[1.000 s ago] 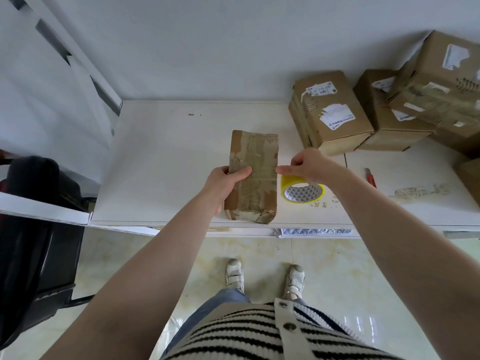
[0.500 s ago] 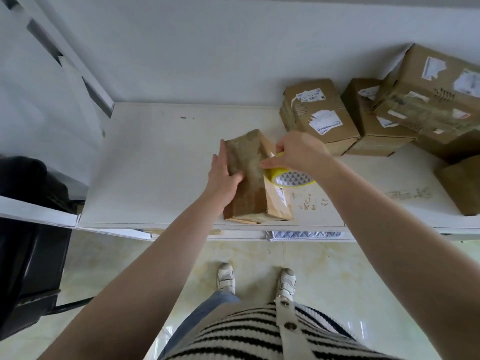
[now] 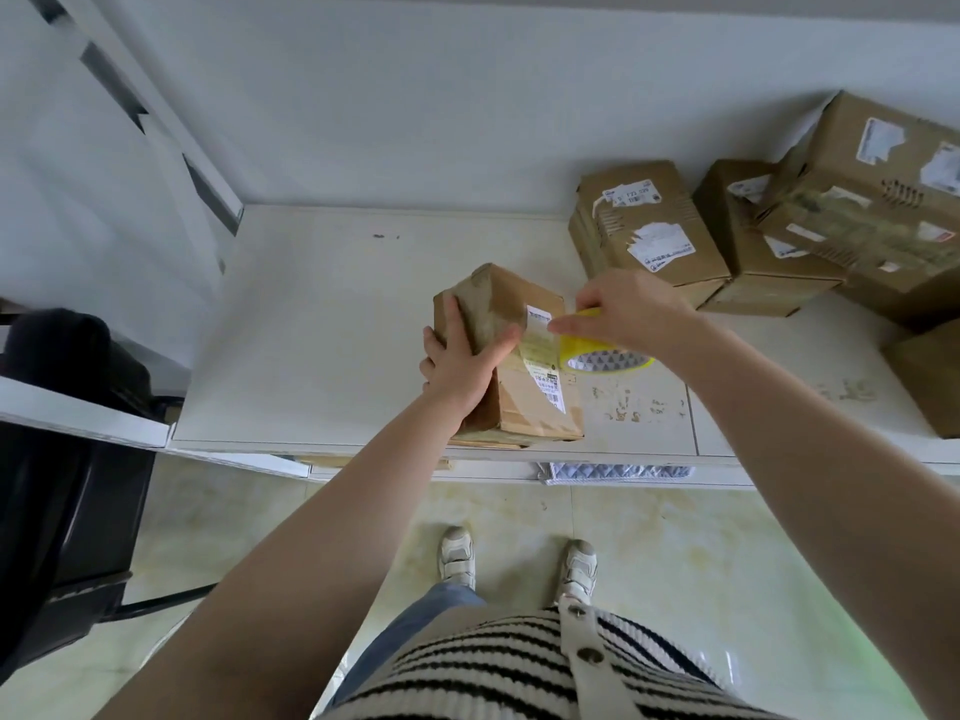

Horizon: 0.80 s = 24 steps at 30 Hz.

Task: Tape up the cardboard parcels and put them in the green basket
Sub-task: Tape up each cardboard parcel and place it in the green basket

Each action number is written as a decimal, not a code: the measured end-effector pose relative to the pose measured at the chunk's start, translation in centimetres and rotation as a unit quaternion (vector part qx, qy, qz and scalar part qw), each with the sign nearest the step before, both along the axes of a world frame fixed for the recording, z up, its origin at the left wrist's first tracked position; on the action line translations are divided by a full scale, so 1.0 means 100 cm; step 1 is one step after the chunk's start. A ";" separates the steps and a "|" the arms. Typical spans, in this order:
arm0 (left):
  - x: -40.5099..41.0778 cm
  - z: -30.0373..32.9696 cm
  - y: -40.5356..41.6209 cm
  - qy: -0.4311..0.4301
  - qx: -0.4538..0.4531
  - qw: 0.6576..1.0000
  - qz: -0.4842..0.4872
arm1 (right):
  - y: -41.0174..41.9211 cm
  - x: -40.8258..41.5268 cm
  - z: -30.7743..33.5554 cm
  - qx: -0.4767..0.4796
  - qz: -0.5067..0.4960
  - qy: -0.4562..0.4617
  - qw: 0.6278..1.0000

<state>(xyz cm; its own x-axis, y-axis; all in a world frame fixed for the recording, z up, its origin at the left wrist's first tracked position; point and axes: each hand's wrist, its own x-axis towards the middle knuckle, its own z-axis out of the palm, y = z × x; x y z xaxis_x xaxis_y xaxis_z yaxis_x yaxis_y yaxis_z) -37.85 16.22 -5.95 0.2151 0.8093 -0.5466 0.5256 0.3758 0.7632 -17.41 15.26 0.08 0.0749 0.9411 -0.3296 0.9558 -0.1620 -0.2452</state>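
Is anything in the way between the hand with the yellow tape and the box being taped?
Nothing visible. The right hand holds the tape roll right beside the parcel, its tape strip already reaching the labelled face. The left hand grips the parcel's other side.

the parcel stands at the table's front edge, the tape roll just right of it, stacked boxes behind at right.

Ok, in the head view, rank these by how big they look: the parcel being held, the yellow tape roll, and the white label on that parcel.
Largest to smallest:
1. held parcel
2. yellow tape roll, partly hidden by the right hand
3. white label; close to the roll, so unsure
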 end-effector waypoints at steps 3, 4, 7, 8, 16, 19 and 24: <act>-0.014 -0.005 0.005 -0.070 -0.015 0.997 0.029 | -0.004 -0.005 -0.004 0.009 -0.050 0.069 0.996; -0.021 -0.009 0.007 -0.107 -0.029 0.993 0.041 | -0.005 -0.009 -0.005 0.017 -0.057 0.109 0.992; -0.043 -0.018 0.014 -0.150 -0.031 0.987 0.040 | -0.001 -0.032 -0.009 0.040 -0.049 0.150 0.987; -0.048 -0.022 0.017 -0.146 -0.030 0.988 0.043 | 0.003 -0.043 -0.010 0.046 -0.043 0.132 0.989; -0.065 -0.038 0.011 -0.124 -0.017 0.988 0.093 | 0.029 -0.092 -0.013 0.061 0.030 0.000 0.998; -0.064 -0.042 0.012 -0.115 -0.004 0.990 0.078 | 0.024 -0.078 -0.010 0.058 0.022 -0.016 0.998; -0.059 -0.046 0.012 -0.109 0.013 0.992 0.060 | 0.018 -0.061 -0.007 0.021 -0.004 -0.066 0.998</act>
<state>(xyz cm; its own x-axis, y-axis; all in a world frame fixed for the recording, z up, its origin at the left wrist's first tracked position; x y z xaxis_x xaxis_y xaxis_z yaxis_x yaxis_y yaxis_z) -43.74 17.45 -10.60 0.2266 0.8494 -0.4766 0.3000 0.4046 0.8639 -23.55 17.05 -0.65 0.1218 0.9534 -0.2760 0.9792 -0.1609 -0.1237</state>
